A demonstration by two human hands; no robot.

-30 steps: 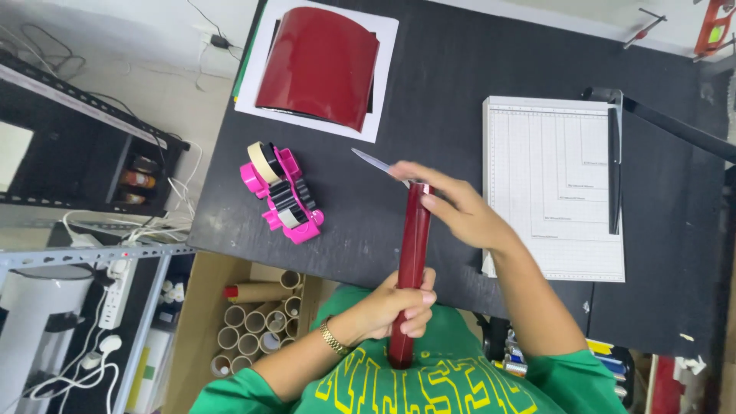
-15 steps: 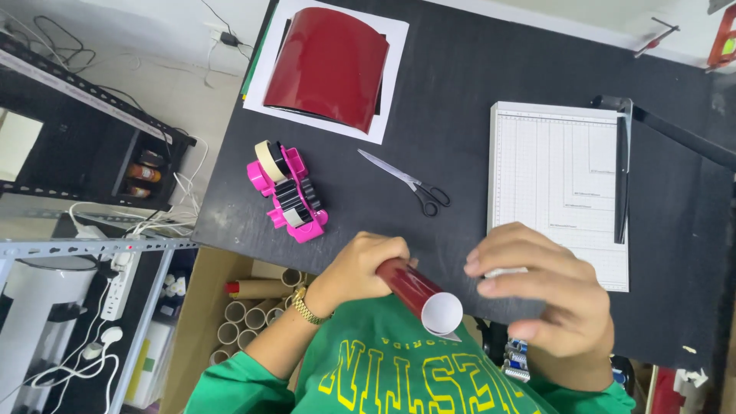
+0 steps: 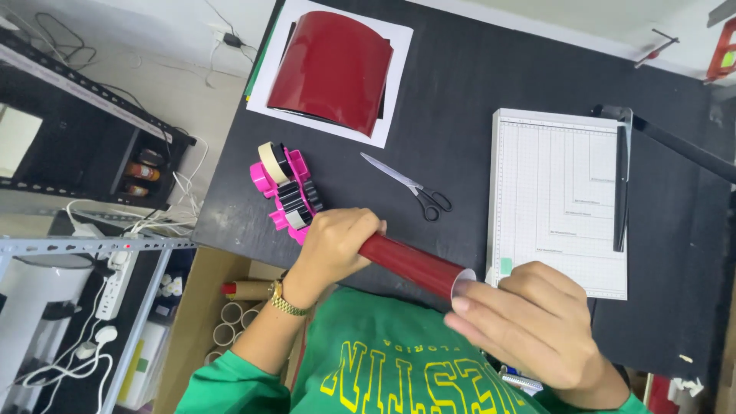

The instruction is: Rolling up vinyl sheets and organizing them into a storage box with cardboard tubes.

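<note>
A dark red glossy roll [image 3: 410, 264] lies slanted just above the near edge of the black table [image 3: 475, 84], in front of my green shirt. My left hand [image 3: 333, 245], with a gold watch on the wrist, is wrapped around its left end. The fingers of my right hand [image 3: 537, 326] lie together across the roll's open white-rimmed right end; the thumb is hidden. Grey-handled scissors [image 3: 410, 186] rest on the table just beyond the roll, untouched.
A pink tape dispenser [image 3: 287, 192] with tape rolls sits next to my left hand. A curled dark red sheet [image 3: 337, 69] lies on white paper at the far left. A white paper trimmer [image 3: 563, 199] is at the right. Shelves, cables and cardboard tubes stand left of the table.
My right hand has put the scissors down on the table and moved to the roll's open end. The roll has gone from upright to slanted across my front.
</note>
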